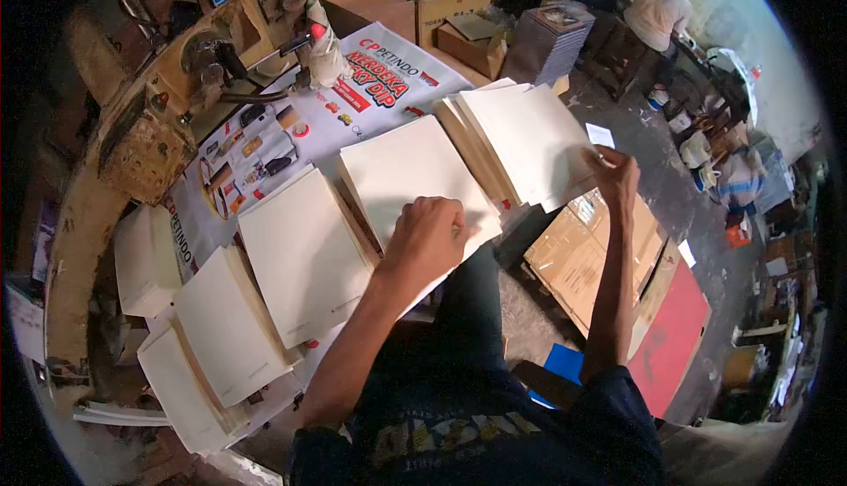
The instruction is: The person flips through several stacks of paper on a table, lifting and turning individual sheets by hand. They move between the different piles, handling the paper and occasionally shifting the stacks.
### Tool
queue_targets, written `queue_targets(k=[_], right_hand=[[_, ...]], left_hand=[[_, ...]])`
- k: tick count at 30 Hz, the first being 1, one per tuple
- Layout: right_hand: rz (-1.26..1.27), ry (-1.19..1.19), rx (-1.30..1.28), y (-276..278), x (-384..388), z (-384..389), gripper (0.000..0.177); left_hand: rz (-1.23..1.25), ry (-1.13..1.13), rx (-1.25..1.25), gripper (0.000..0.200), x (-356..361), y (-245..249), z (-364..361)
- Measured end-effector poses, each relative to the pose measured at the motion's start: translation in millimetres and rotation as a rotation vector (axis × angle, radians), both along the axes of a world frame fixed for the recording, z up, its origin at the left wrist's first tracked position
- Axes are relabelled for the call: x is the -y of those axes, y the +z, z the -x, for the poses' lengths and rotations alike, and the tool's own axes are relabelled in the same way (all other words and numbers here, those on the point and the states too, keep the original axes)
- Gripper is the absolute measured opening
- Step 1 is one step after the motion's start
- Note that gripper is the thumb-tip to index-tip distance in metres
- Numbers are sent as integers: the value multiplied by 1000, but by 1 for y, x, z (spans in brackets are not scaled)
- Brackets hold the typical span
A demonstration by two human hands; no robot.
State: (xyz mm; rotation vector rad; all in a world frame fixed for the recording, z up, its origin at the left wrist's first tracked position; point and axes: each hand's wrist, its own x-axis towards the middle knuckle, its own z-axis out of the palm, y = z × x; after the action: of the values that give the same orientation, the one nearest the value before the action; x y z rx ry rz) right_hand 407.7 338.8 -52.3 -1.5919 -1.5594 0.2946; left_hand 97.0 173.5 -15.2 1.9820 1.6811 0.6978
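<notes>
Several stacks of cream paper sheets lie in a row along the table. My left hand (428,235), fingers curled, is at the front edge of the middle paper stack (410,164); what its fingers hold, if anything, is hidden. At the right end, my right hand (613,173) pinches the near right corner of a sheet of paper (529,138) on top of the right paper stack (472,142). Left of my left hand is another paper stack (300,248), with a further stack (225,318) beside it.
A printed banner (388,49) covers the table under the stacks. Worn machinery (146,155) stands at the back left. Flattened cardboard (573,257) and a red board (670,336) are low on the right. A person (657,10) sits farther back, near stacked grey sheets (547,45).
</notes>
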Motion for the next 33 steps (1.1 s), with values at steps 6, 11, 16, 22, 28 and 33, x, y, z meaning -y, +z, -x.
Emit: queue_targets(k=[6,11,16,22,28,33], right_hand=[[5,244,-382,29,29,24,34],[101,285,-501,34,86,95,28],[373,416,-532,29,123,148,28],[741,422,-1011,15,124,152,60],[544,567,-572,-3,131,172,50],[507,820,-615,19,169,220,38]], left_hand=[[-139,298,579,9,46,10,38],[-162,269,175,36,107,35,80],[83,295,-202,48,129,24,92],[99,357,254,11,148,16,117],[-172,706,660,11,222,18,158],[-58,596,49,46,256,50,167]])
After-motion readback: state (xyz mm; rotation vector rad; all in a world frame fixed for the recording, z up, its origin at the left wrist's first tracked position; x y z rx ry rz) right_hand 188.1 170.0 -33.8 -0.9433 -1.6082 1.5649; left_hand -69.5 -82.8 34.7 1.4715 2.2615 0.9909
